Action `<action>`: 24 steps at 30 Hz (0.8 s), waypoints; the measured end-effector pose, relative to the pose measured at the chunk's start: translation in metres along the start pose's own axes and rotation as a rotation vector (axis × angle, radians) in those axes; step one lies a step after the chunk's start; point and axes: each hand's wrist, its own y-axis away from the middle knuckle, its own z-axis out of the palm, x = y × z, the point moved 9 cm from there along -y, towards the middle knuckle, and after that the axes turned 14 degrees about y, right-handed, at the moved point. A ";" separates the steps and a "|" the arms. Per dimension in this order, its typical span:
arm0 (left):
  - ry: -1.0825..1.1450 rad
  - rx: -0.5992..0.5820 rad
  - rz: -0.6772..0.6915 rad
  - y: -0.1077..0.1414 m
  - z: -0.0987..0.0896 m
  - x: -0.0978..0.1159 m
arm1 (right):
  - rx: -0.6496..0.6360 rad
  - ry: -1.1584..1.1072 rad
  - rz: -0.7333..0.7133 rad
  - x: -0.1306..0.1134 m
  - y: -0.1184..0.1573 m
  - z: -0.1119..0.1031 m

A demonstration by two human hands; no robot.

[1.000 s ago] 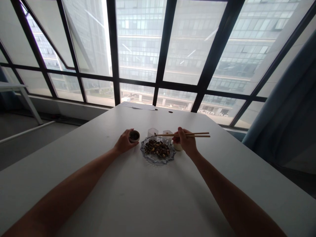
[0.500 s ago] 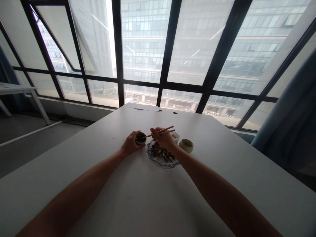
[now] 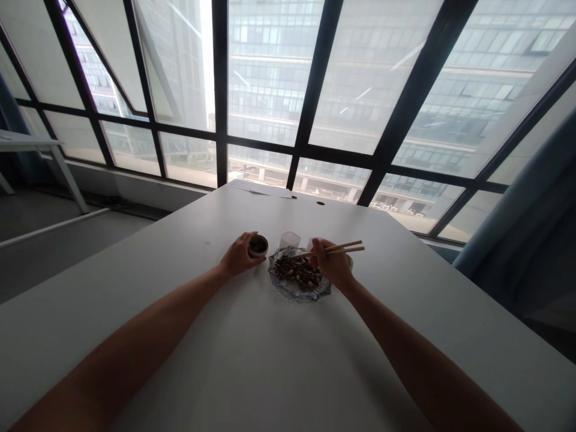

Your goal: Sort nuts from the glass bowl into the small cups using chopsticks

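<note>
Chopsticks (image 3: 344, 245) above a white table (image 3: 252, 342) — tall windows (image 3: 270, 78) (one ajar) beyond.

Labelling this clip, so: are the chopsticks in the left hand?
No, the right hand holds the chopsticks; the left hand grips a cup.

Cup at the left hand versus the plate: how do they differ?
The plate is wider than the cup. The plate is clear glass with a wavy rim; the cup looks opaque, with a round rim. The left hand grips the cup; no hand holds the plate. Both are open at the top.
</note>
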 end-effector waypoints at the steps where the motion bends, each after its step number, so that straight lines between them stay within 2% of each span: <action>1: 0.000 -0.001 0.003 0.000 0.000 0.000 | -0.050 -0.004 -0.020 -0.003 0.004 0.006; 4: -0.006 -0.008 0.016 0.000 0.001 -0.001 | -0.217 -0.041 -0.067 -0.014 0.018 0.018; 8: -0.011 -0.004 0.019 -0.001 0.001 -0.004 | -0.295 -0.100 -0.052 -0.018 0.028 0.003; 10: -0.009 -0.002 0.008 -0.001 0.001 -0.005 | -0.253 -0.108 -0.012 -0.011 0.025 -0.012; 13: -0.013 -0.002 -0.018 -0.001 0.001 -0.007 | -0.067 -0.076 0.028 0.002 0.016 -0.044; 15: -0.020 0.000 -0.037 -0.001 0.001 -0.009 | -0.003 -0.022 0.024 0.009 0.013 -0.055; 20: -0.027 0.012 -0.046 -0.001 0.000 -0.014 | -0.163 0.104 -0.034 0.015 0.018 -0.040; 24: -0.029 0.019 -0.062 -0.001 0.004 -0.018 | -0.227 0.155 -0.081 0.009 0.024 -0.035</action>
